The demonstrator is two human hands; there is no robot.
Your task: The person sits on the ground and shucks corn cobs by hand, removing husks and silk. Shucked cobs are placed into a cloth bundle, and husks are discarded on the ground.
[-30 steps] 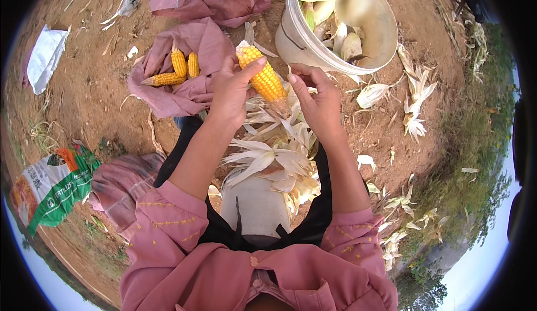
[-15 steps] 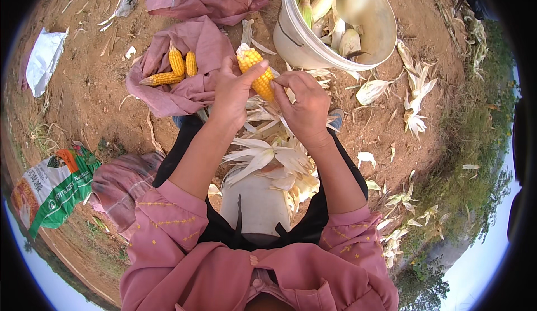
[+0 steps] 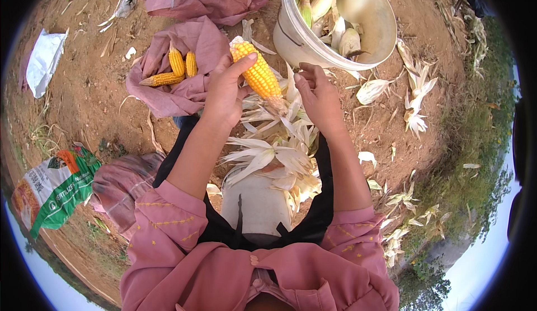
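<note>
Left hand (image 3: 224, 90): gripped the yellow corn cob (image 3: 256, 71).
Right hand (image 3: 318, 95): loosely curled, held nothing, just right of the cob.
Bucket (image 3: 291, 39): beyond both hands.

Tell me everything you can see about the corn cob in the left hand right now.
The yellow corn cob is fully bared, with tight rows of golden kernels. It lies tilted, blunt tip up-left, its base down-right where pale dry husk leaves remain attached. The left hand grips it from the left, with a fingertip on its upper end. The right hand is beside the base; whether it touches the husk is unclear. It is held above a husk pile, near the white plastic bucket.
</note>
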